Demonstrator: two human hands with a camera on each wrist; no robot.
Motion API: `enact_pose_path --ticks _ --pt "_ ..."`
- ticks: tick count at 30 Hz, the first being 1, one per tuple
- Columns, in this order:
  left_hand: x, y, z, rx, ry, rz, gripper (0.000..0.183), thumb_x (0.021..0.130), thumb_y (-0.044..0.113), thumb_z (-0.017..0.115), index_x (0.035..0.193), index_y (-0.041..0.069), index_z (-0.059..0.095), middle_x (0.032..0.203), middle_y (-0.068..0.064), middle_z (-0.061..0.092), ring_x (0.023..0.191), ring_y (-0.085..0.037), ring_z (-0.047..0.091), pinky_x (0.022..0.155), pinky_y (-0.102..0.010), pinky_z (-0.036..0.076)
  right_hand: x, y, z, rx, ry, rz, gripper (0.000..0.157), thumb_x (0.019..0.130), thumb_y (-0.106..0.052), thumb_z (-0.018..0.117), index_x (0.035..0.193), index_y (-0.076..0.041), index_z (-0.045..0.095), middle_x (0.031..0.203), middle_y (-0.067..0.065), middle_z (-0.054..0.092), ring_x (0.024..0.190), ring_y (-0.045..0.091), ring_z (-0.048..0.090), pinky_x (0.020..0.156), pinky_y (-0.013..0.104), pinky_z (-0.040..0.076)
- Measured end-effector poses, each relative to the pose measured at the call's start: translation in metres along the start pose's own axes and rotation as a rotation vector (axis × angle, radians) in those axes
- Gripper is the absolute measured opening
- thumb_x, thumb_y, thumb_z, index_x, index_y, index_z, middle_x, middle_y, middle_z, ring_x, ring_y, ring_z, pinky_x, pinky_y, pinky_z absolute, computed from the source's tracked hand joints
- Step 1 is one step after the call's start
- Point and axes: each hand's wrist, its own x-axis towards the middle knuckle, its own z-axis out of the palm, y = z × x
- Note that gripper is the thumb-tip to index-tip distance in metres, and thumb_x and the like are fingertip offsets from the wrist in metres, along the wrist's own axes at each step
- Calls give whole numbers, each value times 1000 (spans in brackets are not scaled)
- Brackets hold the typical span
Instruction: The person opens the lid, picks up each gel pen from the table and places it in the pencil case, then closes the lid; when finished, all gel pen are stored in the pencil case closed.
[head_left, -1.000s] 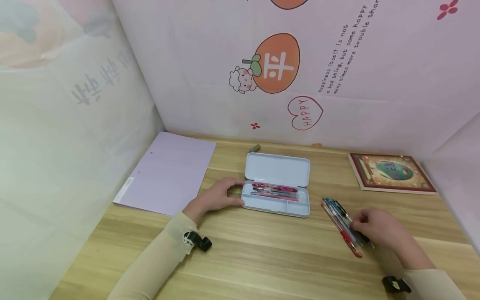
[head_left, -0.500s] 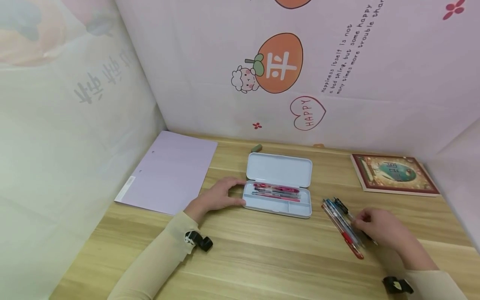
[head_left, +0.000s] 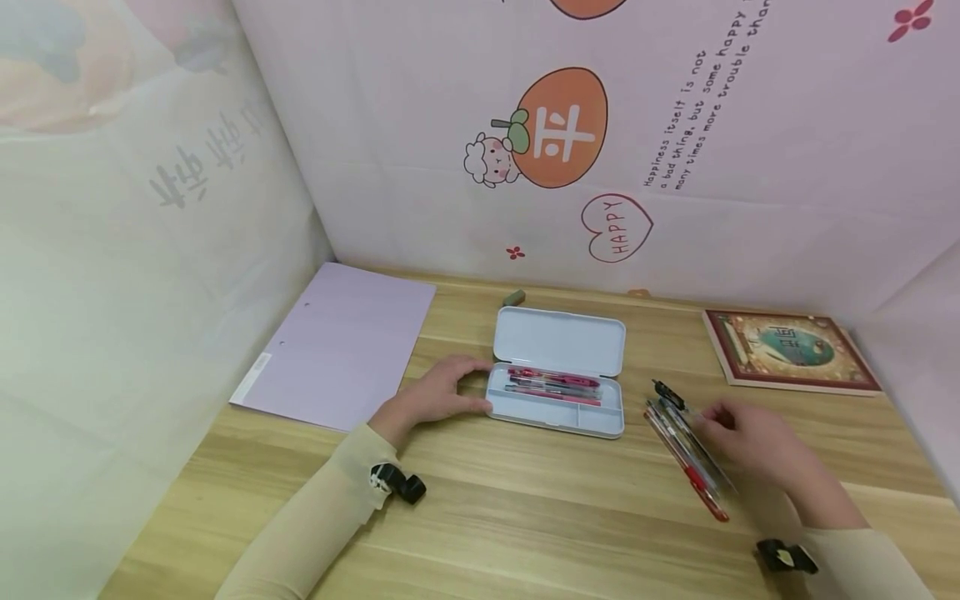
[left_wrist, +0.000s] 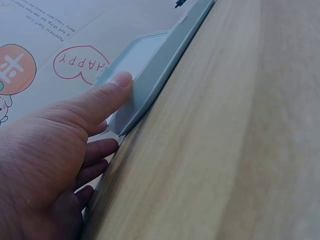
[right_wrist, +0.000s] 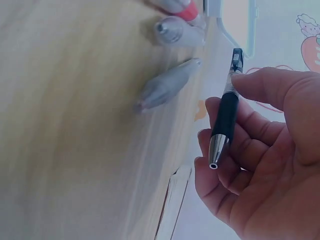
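Observation:
A light blue pencil case [head_left: 528,407] lies with its lid raised on the table, several pens [head_left: 553,388] in its long compartment. My left hand [head_left: 435,390] grips the case's left end, thumb at the front corner and index finger at the back one. In the left wrist view the thumb [left_wrist: 107,97] presses on the case wall. My right hand [head_left: 753,437] pinches a black-gripped clear pen [right_wrist: 225,117] between thumb and fingers, lifted off the table. Just left of and beneath it, a few loose pens [head_left: 693,475], one red-capped, lie side by side.
A lilac folder [head_left: 345,346] lies at the back left. At the back right is a book [head_left: 795,348] with an ornate cover. A small green eraser-like block [head_left: 514,297] sits behind the case. Printed cloth walls [head_left: 420,208] bound the table's back and sides.
My right hand has drawn the black pen up and away from the loose pens, moving slightly left and back. My left hand stays at the case's end.

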Motion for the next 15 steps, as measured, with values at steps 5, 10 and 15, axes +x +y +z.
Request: enact_pose_path --ticks 5,10,15 --pt "0 0 0 7 -2 -10 70 84 56 72 141 22 52 144 -3 48 136 -22 38 112 -41 29 7 -10 0 10 16 -15 36 101 -42 54 107 -7 63 85 0 61 71 17 51 59 32 43" --pt "0 -1 0 14 -6 -14 70 84 57 71 142 23 51 144 -2 48 136 -21 38 113 -41 28 18 -19 5 21 18 -38 36 100 -43 54 108 -10 64 90 0 64 75 16 55 62 33 45" --pt "0 -2 0 21 -9 -15 71 84 59 70 142 23 51 144 -3 48 136 -22 38 112 -41 29 30 -31 12 62 13 -68 32 100 -41 56 107 -11 65 90 1 65 75 16 57 62 33 46"
